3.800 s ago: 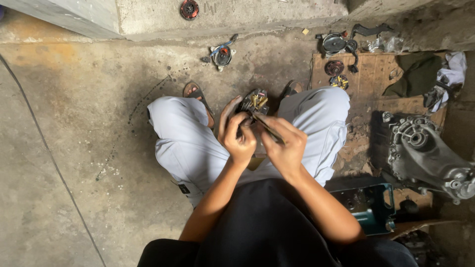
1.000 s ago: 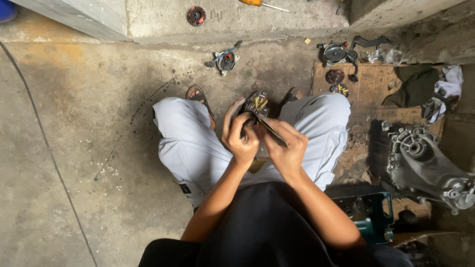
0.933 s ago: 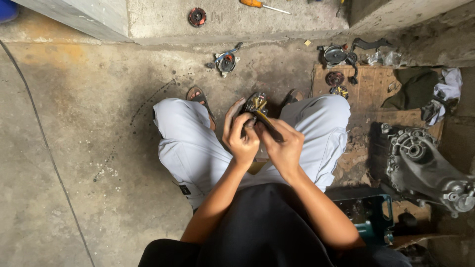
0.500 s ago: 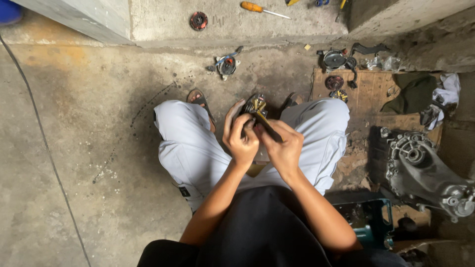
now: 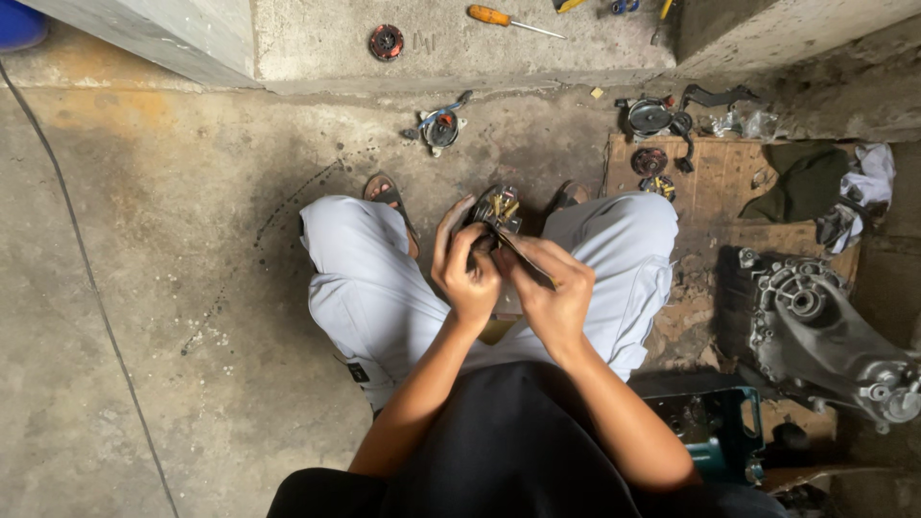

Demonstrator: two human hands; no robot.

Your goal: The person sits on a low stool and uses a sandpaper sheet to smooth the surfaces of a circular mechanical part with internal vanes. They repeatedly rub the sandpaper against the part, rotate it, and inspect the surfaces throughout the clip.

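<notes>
Grey concrete floor (image 5: 144,288) all around. Left hand (image 5: 467,273) cupping small metal part (image 5: 497,208) above knees, as before; right hand (image 5: 549,293) pinching thin tool (image 5: 526,259), tip now nearer part.

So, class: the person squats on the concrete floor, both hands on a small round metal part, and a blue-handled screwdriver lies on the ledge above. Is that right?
Not quite. In the head view the screwdriver on the ledge has an orange handle, not a blue one. The rest stands: the left hand and right hand both hold the small round metal part over the concrete floor.
</notes>
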